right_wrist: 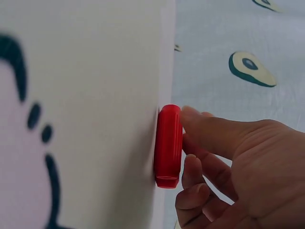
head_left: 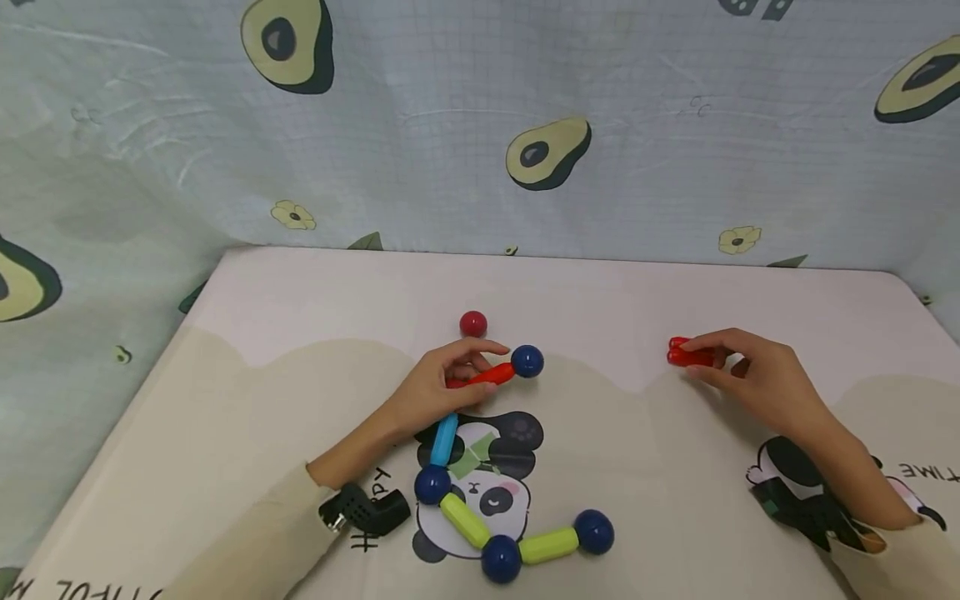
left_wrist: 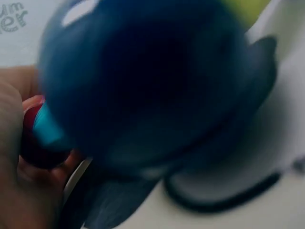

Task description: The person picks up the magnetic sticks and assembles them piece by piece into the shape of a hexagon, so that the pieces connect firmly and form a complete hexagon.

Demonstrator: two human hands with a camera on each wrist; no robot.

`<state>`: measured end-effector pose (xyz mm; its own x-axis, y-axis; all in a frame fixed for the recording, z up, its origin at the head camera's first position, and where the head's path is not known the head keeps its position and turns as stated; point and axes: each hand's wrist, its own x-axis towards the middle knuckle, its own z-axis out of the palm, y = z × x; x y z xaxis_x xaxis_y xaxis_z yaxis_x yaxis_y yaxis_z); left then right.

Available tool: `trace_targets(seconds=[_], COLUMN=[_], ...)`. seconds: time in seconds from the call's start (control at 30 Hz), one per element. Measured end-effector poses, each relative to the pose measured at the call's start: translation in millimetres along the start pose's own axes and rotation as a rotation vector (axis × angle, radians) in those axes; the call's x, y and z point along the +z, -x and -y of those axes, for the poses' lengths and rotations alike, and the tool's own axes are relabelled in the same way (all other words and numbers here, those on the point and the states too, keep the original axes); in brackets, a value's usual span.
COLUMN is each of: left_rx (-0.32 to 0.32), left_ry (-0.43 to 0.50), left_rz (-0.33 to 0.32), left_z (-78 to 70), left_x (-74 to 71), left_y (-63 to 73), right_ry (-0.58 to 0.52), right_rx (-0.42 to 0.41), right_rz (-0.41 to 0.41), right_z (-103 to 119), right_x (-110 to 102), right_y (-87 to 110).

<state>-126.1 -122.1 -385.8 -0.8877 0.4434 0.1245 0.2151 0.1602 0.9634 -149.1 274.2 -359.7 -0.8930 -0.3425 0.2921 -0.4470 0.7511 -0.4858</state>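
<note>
My left hand [head_left: 442, 383] grips a red rod [head_left: 495, 375] with a blue ball [head_left: 527, 361] on its far end. Below the palm, a light blue rod [head_left: 444, 439] runs down to another blue ball [head_left: 432, 484]. Yellow-green rods [head_left: 465, 522] and more blue balls [head_left: 501, 558] carry the chain on to the right. In the left wrist view a dark red ball [left_wrist: 35, 148] lies within the hand behind the light blue rod [left_wrist: 50, 129], and a blurred blue ball fills the middle. My right hand [head_left: 757, 375] pinches red rods [head_left: 688, 357] at the table surface, thumb against their side.
A loose red ball [head_left: 473, 323] sits just beyond the left hand. The printed table cover [head_left: 247, 433] carries a panda picture [head_left: 495, 500] beneath the chain. An avocado-patterned curtain [head_left: 420, 183] hangs behind the table's far edge.
</note>
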Motion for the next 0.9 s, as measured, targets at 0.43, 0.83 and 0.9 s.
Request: trace_targets(seconds=[0.43, 0.83, 0.9], left_rx=[0.050, -0.025, -0.016], left_ry=[0.032, 0.007, 0.012], left_rz=[0.137, 0.120, 0.119], left_z=[0.3, 0.7, 0.2], left_x=[-12.3, -11.2, -10.4], left_y=[0.0, 0.8, 1.3], right_ry=[0.075, 0.062, 0.042], right_rx=[0.028, -0.036, -0.069], right_rz=[0.019, 0.020, 0.021], right_z=[-5, 8, 17], right_x=[1, 4, 8], right_y=[2.4, 0.1, -2.4])
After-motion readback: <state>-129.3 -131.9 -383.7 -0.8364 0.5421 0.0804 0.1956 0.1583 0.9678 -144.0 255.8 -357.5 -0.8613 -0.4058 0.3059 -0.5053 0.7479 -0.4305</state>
